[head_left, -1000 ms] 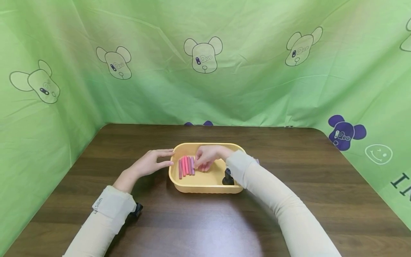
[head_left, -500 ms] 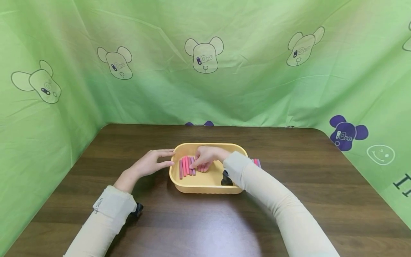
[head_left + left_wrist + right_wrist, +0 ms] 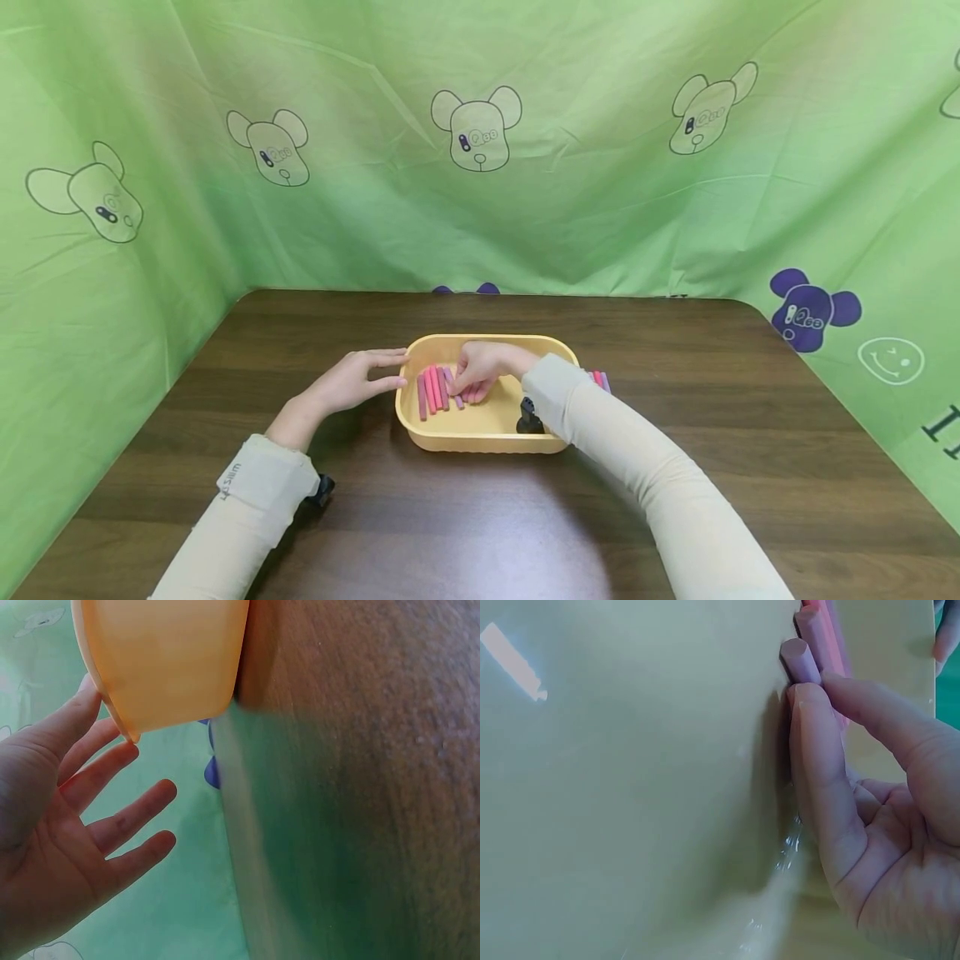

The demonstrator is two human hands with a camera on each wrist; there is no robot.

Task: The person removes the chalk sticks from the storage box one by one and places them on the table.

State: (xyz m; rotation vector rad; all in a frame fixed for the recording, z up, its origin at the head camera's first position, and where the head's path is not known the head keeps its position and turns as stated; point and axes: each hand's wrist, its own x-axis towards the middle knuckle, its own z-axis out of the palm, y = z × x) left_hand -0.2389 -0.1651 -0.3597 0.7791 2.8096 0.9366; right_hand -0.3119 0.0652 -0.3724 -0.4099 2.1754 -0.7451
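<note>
A yellow plastic basin (image 3: 480, 443) stands on the table, with several pink and purple chalk sticks (image 3: 432, 390) side by side in its left part. My right hand (image 3: 483, 371) reaches down into it and pinches a lilac chalk stick (image 3: 800, 664) between thumb and fingertips; that stick lies slightly tilted on the basin floor, partly hidden by the fingers. At the basin's left end, my left hand (image 3: 352, 381) touches the rim with thumb and fingertips. Its other fingers (image 3: 139, 814) are extended apart in the left wrist view.
More chalk sticks (image 3: 602, 381) show beyond the basin's right side, partly hidden by the right sleeve. Each wrist carries a black camera (image 3: 529, 417). A green printed cloth (image 3: 480, 225) hangs behind the brown wooden table (image 3: 420, 533).
The right thumb has come onto the lilac chalk stick. That stick has shifted a little to the right, away from the row, and tilted. The left hand has stayed at the rim.
</note>
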